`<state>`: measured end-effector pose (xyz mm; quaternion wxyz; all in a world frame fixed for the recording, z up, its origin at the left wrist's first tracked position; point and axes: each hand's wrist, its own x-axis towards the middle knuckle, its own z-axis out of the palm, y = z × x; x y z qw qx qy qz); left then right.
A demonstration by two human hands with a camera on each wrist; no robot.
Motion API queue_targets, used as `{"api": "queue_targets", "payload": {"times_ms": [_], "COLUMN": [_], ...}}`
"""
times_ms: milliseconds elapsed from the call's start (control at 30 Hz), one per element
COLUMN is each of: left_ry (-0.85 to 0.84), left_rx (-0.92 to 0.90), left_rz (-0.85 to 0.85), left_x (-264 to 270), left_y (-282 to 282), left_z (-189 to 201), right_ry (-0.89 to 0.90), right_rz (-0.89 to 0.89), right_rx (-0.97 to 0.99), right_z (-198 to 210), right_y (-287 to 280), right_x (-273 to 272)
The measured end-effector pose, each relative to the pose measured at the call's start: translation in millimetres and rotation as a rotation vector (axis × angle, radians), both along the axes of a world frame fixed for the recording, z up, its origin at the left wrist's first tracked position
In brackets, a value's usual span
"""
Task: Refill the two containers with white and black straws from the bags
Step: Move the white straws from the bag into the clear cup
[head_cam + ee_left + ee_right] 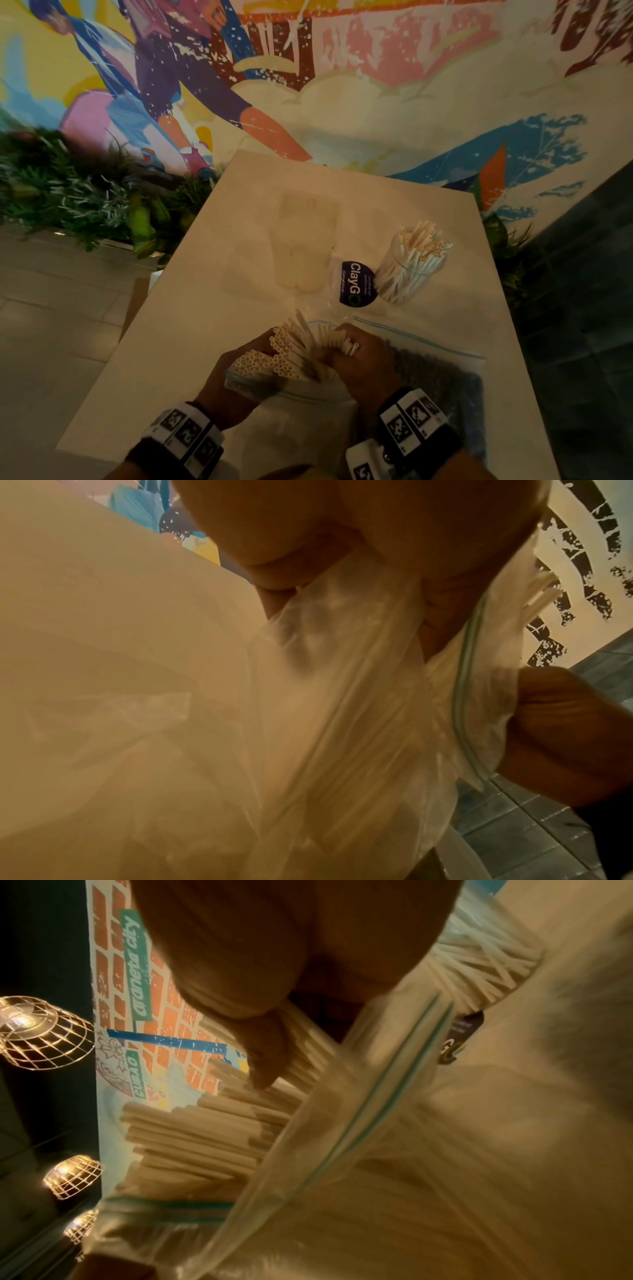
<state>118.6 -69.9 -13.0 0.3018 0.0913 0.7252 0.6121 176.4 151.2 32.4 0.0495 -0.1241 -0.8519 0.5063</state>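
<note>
A clear zip bag (301,397) of white straws (291,353) stands near the table's front edge, mouth up. My left hand (245,358) grips the bag and the straws in it from the left; its fingers (274,569) press into the plastic (342,669). My right hand (359,356) grips the fanned-out bundle from the right, thumb (263,1053) on the straws (192,1137). A clear container (411,267) holding white straws stands at the back right. A bag of black straws (442,373) lies flat under my right wrist.
The white table (205,325) ends at a painted wall, with plants (78,202) to the left. A dark "ClayGo" sticker (356,282) lies beside the container. A faint see-through shape (308,246) sits mid-table; I cannot tell what it is.
</note>
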Motion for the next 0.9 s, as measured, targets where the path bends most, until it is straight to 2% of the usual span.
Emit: {"api": "queue_targets", "payload": {"times_ms": [100,267,433,633,667,767,833,900], "left_ry": [-0.026,-0.074,0.076,0.148,0.137,0.123,0.088,-0.022], "left_rx": [0.05,0.021,0.068,0.006,0.008,-0.07,-0.073,-0.089], "left_rz": [0.029,0.119,0.003,-0.006,-0.034,-0.097,-0.059,0.006], "left_x": [-4.4,-5.0,-2.6,-2.7,-3.5,-5.2,-7.4,-8.8], "left_y": [0.5,-3.6,0.3,-1.5,1.3,5.2,1.1,-0.4], "left_z": [-8.3,-29.6,5.8,6.6,8.9,14.1,-3.2,-16.6], "right_ry": [-0.014,0.018,-0.06,0.14,0.12,-0.139,-0.184,-0.169], "right_rz": [-0.031,-0.046,0.004,-0.059,-0.041,0.151,0.168,0.13], "right_rx": [0.04,0.047,0.086,0.089,0.114,0.234,0.189,0.175], "right_z": [-1.0,8.1,-8.8,-10.7,-11.9,-17.3,-19.2,-18.0], "right_y": [3.4,3.4,2.3,2.0,2.7,1.7,1.7,3.9], "right_x": [-0.7,1.3,7.3,9.6,9.0,7.1,8.5,11.5]}}
